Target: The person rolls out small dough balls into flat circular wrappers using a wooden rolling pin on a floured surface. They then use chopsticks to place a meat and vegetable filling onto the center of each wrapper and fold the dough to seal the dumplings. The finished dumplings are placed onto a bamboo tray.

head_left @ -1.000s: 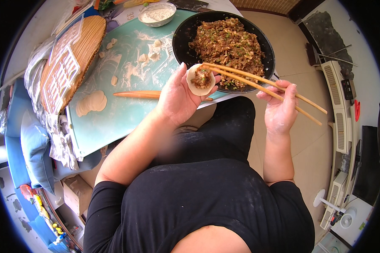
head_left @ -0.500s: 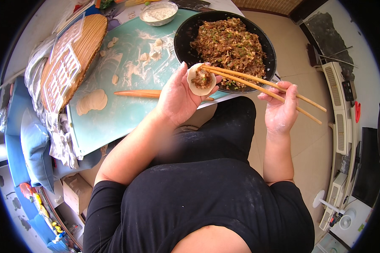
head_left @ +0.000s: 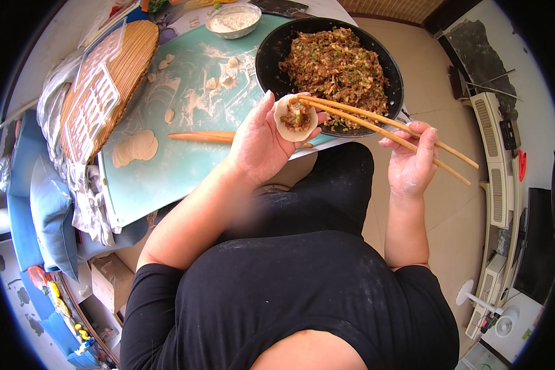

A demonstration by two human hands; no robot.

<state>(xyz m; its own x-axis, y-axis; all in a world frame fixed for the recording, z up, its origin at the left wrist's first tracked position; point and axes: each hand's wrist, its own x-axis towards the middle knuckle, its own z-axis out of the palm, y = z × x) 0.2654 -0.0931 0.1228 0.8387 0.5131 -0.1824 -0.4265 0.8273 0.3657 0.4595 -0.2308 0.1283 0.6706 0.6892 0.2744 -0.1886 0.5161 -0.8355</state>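
Note:
My left hand [head_left: 262, 139] cups a round dumpling wrapper [head_left: 285, 131] on its fingers, thumb raised beside it. Brown minced filling [head_left: 297, 117] with green bits sits in the wrapper's middle. In my right hand [head_left: 413, 161] a pair of wooden chopsticks [head_left: 376, 122] is gripped, the tips at the upper edge of the filling. Just beyond, a black pan [head_left: 266, 71] holds a large heap of the same filling [head_left: 339, 65]. A wooden rolling pin [head_left: 200, 137] lies on the mat, partly hidden behind my left hand.
On the floury green mat [head_left: 172, 179] are a fan of overlapping wrappers [head_left: 135, 148] and several small dough pieces [head_left: 212, 82]. A metal bowl of flour [head_left: 234, 21] stands at the back. At the left, a round woven tray [head_left: 129, 68] bears white plastic racks [head_left: 95, 105].
Almost nothing differs. The chopsticks and my right hand have shifted very slightly, and the tips still touch the filling in the wrapper.

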